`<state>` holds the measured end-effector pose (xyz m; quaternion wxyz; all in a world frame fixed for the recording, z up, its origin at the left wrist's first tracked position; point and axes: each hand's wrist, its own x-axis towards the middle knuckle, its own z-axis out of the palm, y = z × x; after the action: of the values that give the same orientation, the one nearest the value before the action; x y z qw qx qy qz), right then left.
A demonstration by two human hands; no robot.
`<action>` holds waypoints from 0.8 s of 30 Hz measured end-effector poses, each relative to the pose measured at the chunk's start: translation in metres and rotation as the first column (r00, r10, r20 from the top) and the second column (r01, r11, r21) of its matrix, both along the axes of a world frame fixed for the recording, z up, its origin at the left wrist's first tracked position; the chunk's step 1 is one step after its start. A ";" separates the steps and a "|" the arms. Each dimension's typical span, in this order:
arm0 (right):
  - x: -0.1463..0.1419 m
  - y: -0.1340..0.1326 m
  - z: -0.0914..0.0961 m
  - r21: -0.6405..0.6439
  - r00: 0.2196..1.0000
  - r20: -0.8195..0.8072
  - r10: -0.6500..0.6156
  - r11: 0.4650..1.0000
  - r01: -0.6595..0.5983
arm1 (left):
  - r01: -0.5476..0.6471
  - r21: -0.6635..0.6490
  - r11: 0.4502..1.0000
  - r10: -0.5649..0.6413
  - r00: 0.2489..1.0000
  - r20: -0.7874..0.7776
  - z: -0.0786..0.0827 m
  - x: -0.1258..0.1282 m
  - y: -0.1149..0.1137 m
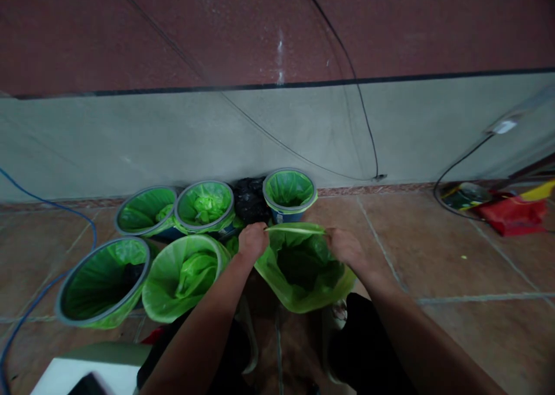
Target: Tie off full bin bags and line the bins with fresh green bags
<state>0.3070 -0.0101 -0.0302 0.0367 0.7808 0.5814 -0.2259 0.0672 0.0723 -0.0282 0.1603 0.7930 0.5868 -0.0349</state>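
A green bin bag (277, 282) gapes open between my two hands, above the floor and between my feet. My left hand (254, 242) is closed on the left side of its far rim. The right side of that rim is pinched in my right hand (346, 246), so the edge is pulled straight. Dark shadow fills the inside of the bag, and I cannot tell whether a bin stands under it. Just beyond it, against the wall, is a lined bin (289, 214) with a grey ring. Beside my left forearm stands another bin with a green liner (158, 294).
More lined bins (150, 250) stand at the left, near a black bag (249, 201). A blue hose (39, 294) runs along the left floor. Black cable (364, 111) hangs down the wall. A red dustpan-like object (514, 214) lies at right. A white box (113, 372) is at lower left.
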 end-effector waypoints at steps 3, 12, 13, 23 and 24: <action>0.000 0.000 -0.017 -0.095 0.988 -0.150 0.031 0.994 -0.046 | 0.012 -0.062 0.998 -0.013 1.000 -0.016 -0.009 -0.002 0.008; 0.029 0.018 -0.037 -0.040 0.965 -0.234 -0.119 0.993 0.112 | 0.145 -0.243 0.959 -0.158 0.987 -0.033 -0.024 0.009 0.045; 0.030 0.023 -0.041 -0.023 0.971 -0.197 -0.135 0.991 0.133 | 0.144 -0.248 0.958 -0.166 0.984 -0.070 -0.029 0.014 0.048; 0.038 0.051 -0.067 0.031 0.995 -0.068 -0.069 0.997 0.071 | 0.187 -0.183 0.965 -0.182 0.982 0.039 -0.050 0.043 0.055; 0.040 0.052 -0.068 0.033 0.994 -0.091 -0.056 0.998 0.059 | 0.188 -0.174 0.967 -0.179 0.982 0.067 -0.051 0.047 0.054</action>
<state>0.3471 0.0419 -0.0980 -0.0101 0.7867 0.5637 -0.2514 0.1142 0.1261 -0.0792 0.2422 0.8268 0.5010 -0.0821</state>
